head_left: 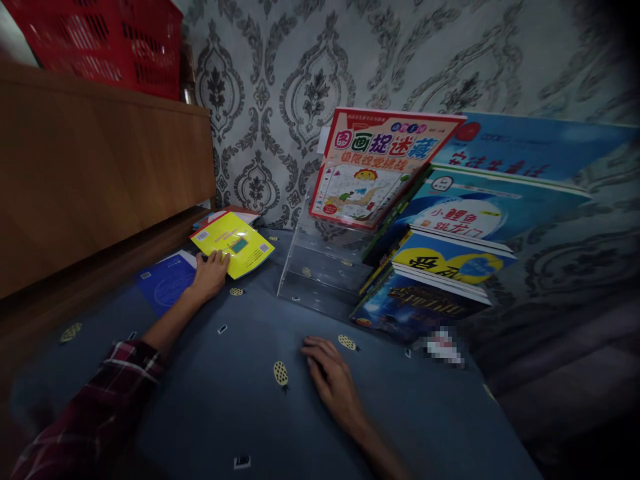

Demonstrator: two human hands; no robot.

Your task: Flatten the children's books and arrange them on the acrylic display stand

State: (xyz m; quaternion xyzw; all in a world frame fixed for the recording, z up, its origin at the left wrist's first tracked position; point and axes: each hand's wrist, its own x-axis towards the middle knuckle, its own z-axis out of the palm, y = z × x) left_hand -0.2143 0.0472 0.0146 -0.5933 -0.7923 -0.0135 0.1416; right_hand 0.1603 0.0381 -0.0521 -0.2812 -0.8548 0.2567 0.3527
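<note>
My left hand [210,276] is at the near edge of a yellow book [239,248], fingers closed on its lower corner. The book lies back cover up over other books [240,216] by the wall. Just left of that hand is a blue book [173,283] on the cloth. My right hand [327,373] rests on the cloth with loosely bent fingers apart, holding nothing. Ahead of it stands a clear stepped rack [313,267]. A red-bordered picture book [370,170] leans on the rack's upper left, with its lower left tiers bare.
Several books fill the rack's right side, among them a teal one [470,207] and a dark blue one [405,303]. A wooden cabinet [100,173] borders the left, with a red plastic basket [110,47] on top. Patterned wallpaper [320,87] covers the wall behind.
</note>
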